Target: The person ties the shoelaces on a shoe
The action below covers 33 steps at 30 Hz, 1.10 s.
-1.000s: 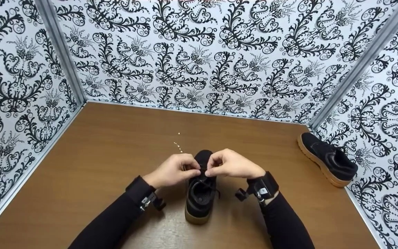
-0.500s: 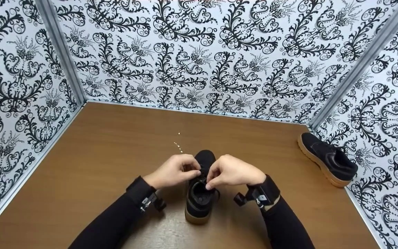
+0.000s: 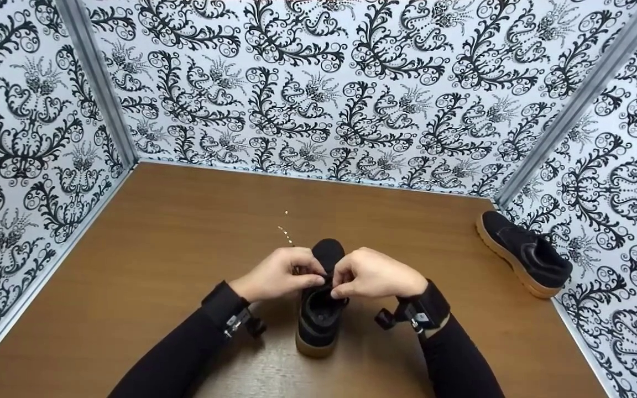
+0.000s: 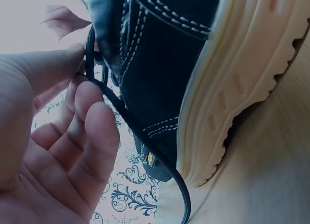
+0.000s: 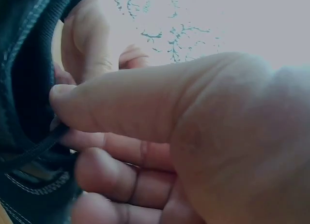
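A black shoe (image 3: 316,331) with a tan sole stands upright on the table, its toe pointing away from me. My left hand (image 3: 277,273) pinches the black shoelace (image 4: 131,118) between thumb and forefinger over the laced front; one loose length trails down past the shoe's side in the left wrist view. From the other side, my right hand (image 3: 379,273) pinches the shoelace (image 5: 38,150) just above the shoe's opening, thumb pressed to the fingers. Both sets of fingertips are close together and hide most of the lacing. A dark lace end shows by the right fingertips.
A second black shoe (image 3: 523,249) with a tan sole lies at the right edge of the brown table (image 3: 186,221), near the patterned side wall. Patterned panels with grey metal posts (image 3: 103,88) enclose the back and sides. Small bright specks show beyond the left hand.
My right hand has shifted a little toward the shoe's opening. The left fingertips have moved slightly right, closer to the right hand. The shoe has stayed nearly in place.
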### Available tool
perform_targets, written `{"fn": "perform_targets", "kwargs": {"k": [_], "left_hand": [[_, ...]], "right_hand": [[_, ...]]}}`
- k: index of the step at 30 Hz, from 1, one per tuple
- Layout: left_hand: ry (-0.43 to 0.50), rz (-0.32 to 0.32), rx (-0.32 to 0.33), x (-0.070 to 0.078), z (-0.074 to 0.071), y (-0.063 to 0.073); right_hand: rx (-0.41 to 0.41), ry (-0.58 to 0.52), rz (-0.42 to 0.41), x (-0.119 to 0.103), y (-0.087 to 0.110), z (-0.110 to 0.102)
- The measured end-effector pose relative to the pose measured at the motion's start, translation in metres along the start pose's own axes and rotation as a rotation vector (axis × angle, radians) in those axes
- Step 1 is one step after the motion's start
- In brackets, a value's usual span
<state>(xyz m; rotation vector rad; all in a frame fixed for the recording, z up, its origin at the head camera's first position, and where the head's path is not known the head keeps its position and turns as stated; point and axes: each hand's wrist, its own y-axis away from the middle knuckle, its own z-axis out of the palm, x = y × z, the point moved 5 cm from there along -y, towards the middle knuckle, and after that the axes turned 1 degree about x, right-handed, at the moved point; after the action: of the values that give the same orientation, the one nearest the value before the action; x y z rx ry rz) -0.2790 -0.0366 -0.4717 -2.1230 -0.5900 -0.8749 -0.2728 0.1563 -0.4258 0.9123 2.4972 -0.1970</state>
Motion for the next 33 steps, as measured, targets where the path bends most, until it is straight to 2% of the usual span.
{"fn": "perform_targets", "kwargs": {"k": [12,17,22,33], "left_hand": [[-0.005,0.010,-0.081,0.002,0.003,0.001],[-0.022,0.001,-0.085,0.005,0.003,0.001],[-0.054,0.027,-0.076,0.007,0.003,0.000],[-0.075,0.024,-0.078,0.008,0.001,0.000]], "right_hand": [[-0.072,-0.041,0.035,0.010,0.013,-0.011],[-0.106,-0.039,0.050,0.013,0.015,-0.011],[-0.129,-0.030,0.072,0.014,0.018,-0.012],[-0.147,-0.034,0.135,0.018,0.024,-0.017]]}}
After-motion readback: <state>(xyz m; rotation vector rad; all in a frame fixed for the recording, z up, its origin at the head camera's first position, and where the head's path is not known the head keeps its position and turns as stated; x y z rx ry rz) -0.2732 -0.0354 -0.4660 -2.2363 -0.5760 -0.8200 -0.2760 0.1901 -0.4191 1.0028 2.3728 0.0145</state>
